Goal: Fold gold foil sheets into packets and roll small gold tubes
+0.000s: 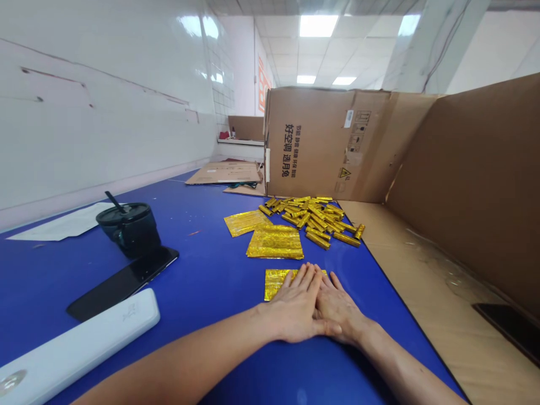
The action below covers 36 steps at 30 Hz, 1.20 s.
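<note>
Head view, left hand, right hand spread flat, on gold foil lying crosswise

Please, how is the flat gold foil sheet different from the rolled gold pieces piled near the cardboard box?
The flat gold foil sheet lies open on the blue tabletop, while the rolled gold pieces are narrow tubes. The sheet is much wider than any one rolled piece. The sheet lies alone, but the rolled pieces are heaped, crossing one another at many angles. Both have the same shiny, crinkled gold look.
</note>
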Each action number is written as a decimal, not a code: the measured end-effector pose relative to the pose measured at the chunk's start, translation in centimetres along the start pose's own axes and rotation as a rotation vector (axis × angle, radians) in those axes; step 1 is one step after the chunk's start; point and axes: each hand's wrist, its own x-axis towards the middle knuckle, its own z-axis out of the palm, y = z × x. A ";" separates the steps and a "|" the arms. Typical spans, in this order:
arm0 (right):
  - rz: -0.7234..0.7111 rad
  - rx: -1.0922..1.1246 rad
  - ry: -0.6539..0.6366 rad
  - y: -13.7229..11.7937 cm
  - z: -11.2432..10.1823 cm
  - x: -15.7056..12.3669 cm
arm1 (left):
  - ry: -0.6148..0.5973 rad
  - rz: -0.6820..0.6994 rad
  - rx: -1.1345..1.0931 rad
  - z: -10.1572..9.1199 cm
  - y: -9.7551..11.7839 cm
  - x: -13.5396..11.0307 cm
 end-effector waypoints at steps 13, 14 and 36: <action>0.113 0.060 0.100 1.2 0.2 -0.7 | 0.032 -0.132 0.196 0.0 -4.2 -3.1; 0.159 0.052 0.094 1.5 0.1 -0.6 | 0.035 -0.132 0.199 0.0 -4.2 -3.1; 0.099 0.038 0.095 0.3 0.2 -1.4 | 0.048 -0.131 0.175 0.2 -4.3 -3.2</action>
